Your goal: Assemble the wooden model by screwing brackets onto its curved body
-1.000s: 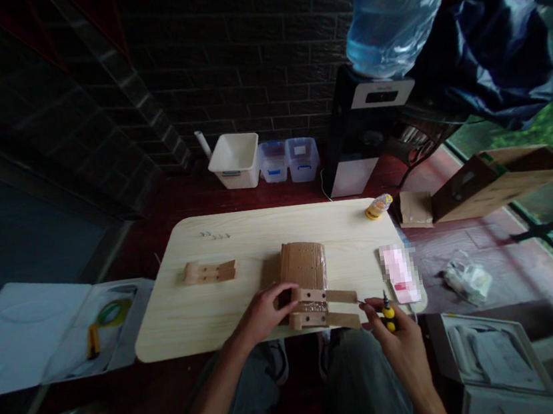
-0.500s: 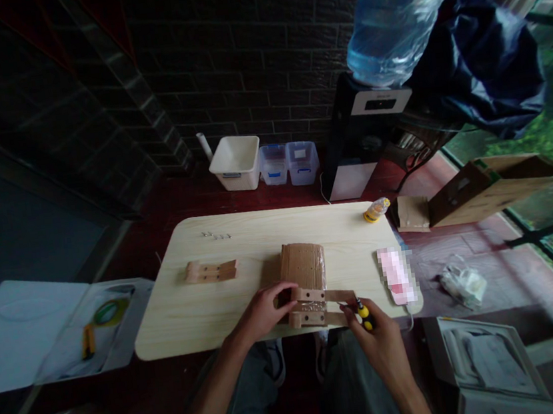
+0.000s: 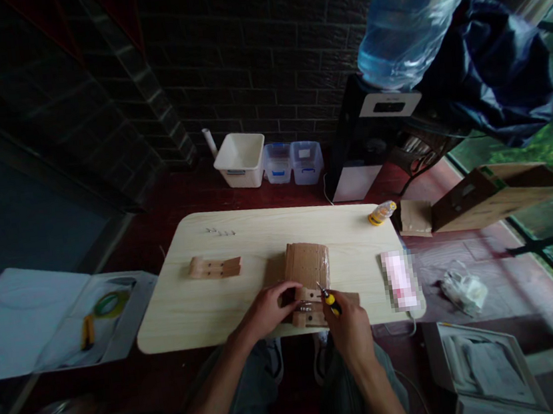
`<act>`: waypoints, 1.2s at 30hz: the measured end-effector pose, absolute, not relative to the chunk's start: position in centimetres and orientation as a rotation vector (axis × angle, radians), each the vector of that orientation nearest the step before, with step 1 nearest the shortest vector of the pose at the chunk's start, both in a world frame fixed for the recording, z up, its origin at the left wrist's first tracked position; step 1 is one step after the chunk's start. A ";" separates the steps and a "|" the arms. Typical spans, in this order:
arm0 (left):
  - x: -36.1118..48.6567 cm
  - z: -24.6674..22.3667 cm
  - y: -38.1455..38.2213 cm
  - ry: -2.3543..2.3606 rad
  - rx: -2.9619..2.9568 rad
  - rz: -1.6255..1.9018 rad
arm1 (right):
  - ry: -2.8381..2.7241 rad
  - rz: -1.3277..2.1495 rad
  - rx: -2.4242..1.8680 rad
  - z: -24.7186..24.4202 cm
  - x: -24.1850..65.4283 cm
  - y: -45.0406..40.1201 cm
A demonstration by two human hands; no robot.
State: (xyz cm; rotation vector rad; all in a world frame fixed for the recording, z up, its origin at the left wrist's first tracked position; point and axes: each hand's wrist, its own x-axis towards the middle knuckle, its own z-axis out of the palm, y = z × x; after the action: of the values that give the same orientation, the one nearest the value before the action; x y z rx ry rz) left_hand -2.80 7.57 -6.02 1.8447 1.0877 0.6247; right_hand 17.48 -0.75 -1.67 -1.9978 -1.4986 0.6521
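Right hand [image 3: 350, 325]: shifted toward nine o'clock since the earlier frame; wrapped round yellow-black screwdriver [image 3: 333, 303]
Left hand [image 3: 269, 310]: pinching nine-o'clock end of wooden bracket [image 3: 301, 317]
Wooden bracket: at six o'clock of cardboard block [image 3: 307, 262]
Second bracket [image 3: 215, 267]: lying toward nine o'clock on table [image 3: 248, 304]
Water dispenser [image 3: 388, 105]: lettered; too blurred to read

This looks like a room in a home: beyond my fingers [image 3: 290, 286], a water dispenser [image 3: 360, 146] and plastic bins [image 3: 244, 170] stand by a brick wall [image 3: 259, 68].
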 end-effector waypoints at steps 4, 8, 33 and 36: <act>-2.9 -5.9 7.6 1.086 1.842 0.629 | -1.548 0.576 -2.109 -2.1 16.9 -0.7; -2.9 -5.9 7.6 1.079 1.839 0.644 | -1.560 0.515 -2.158 -2.3 16.1 -0.7; -3.3 -6.0 7.6 1.075 1.857 0.623 | -1.331 0.546 -2.096 -1.0 17.4 -1.0; -3.3 -5.8 7.7 1.074 1.850 0.612 | -1.228 0.543 -2.097 -0.1 19.1 -2.0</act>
State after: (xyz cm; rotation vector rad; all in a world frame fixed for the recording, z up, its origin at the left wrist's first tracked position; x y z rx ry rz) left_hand -3.32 7.66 -5.84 1.8502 1.0736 0.6120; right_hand 19.06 -1.99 -0.13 -2.0972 -1.2279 0.5429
